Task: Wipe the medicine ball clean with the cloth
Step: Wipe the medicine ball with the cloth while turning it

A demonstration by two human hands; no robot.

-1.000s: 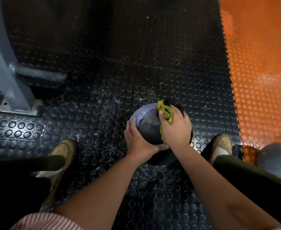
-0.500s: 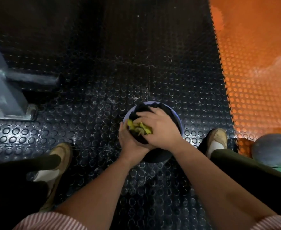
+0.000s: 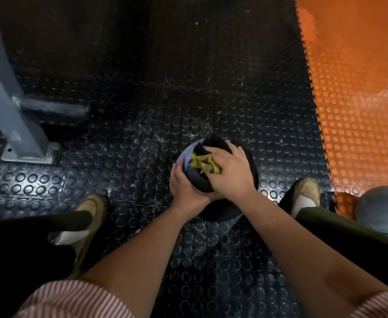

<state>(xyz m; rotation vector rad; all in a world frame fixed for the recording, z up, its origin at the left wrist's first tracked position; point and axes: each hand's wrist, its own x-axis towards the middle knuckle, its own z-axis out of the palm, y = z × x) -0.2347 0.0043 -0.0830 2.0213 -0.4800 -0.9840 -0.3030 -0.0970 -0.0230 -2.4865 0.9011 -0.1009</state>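
Black studded rubber floor (image 3: 142, 134), orange mat (image 3: 360, 111) alongside on the right.

Head view: the medicine ball (image 3: 197, 183), dark with a blue panel, sits on the floor between the person's shoes. The left hand (image 3: 184, 187) cups its near-left side, fingers curved up around the blue panel and gripping. The right hand (image 3: 232, 173) lies over the top, fingers splayed across the dark crown, with the thumb and palm pinning the bunched yellow-green cloth (image 3: 205, 165) against the ball. The cloth protrudes leftward, just beside the left fingertips. A second ball (image 3: 381, 210) rests at the right edge. A grey steel post (image 3: 5, 99) stands far left.
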